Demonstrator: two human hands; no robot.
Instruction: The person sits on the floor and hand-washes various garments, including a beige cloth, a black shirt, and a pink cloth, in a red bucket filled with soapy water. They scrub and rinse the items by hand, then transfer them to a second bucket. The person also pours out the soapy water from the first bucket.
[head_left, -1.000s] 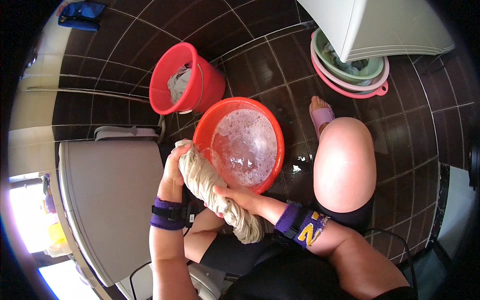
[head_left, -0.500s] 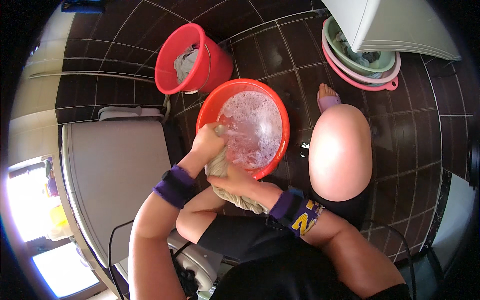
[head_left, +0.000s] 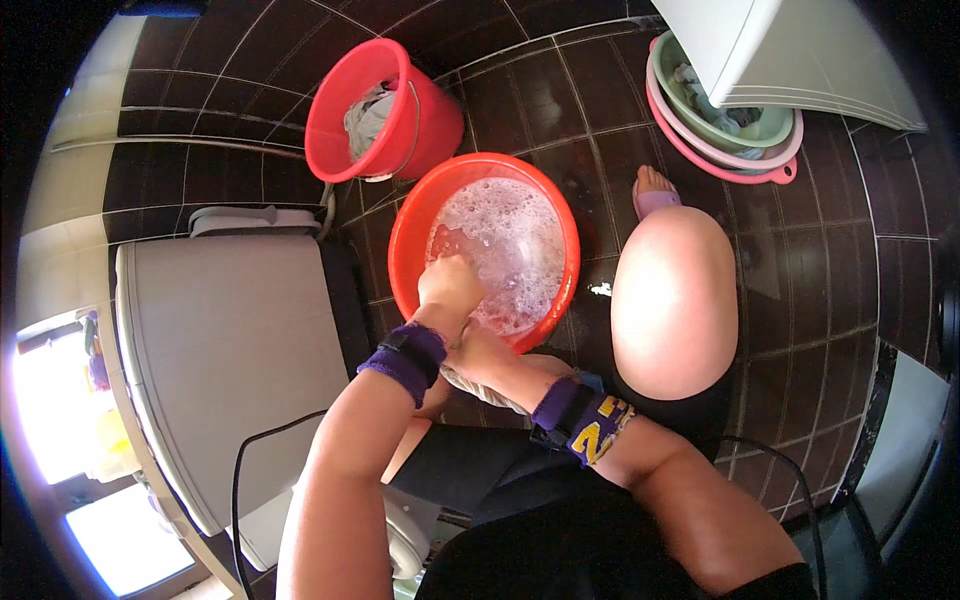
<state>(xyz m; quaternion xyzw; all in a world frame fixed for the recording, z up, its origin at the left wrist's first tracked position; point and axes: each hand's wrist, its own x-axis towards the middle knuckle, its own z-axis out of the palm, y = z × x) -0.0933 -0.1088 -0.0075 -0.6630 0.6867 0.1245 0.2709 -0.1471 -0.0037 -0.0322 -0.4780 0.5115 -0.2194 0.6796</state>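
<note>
My left hand (head_left: pixel 450 284) is closed in a fist over the near left part of an orange-red basin (head_left: pixel 402 225). Foamy, cloudy water (head_left: pixel 520 240) fills the basin. Just below, my right hand (head_left: pixel 468 343) is closed around a wet beige cloth, its fingers partly hidden behind my left wrist. The cloth (head_left: pixel 485 391) shows as a pale ribbed strip under my right forearm. My left hand covers the end of the cloth that it grips. Purple bands wrap both wrists.
A pink-red bucket (head_left: pixel 440 115) with grey cloth stands behind the basin. Nested pink and green basins (head_left: pixel 775 130) sit far right beneath a white cabinet edge (head_left: pixel 790 60). A grey-topped box-like unit (head_left: pixel 225 360) is at left. My bent knee (head_left: pixel 675 305) rises to the right.
My left hand has turned over and moved slightly right and down, its forearm swinging right across the right hand. The twisted cloth between the hands is now mostly covered.
</note>
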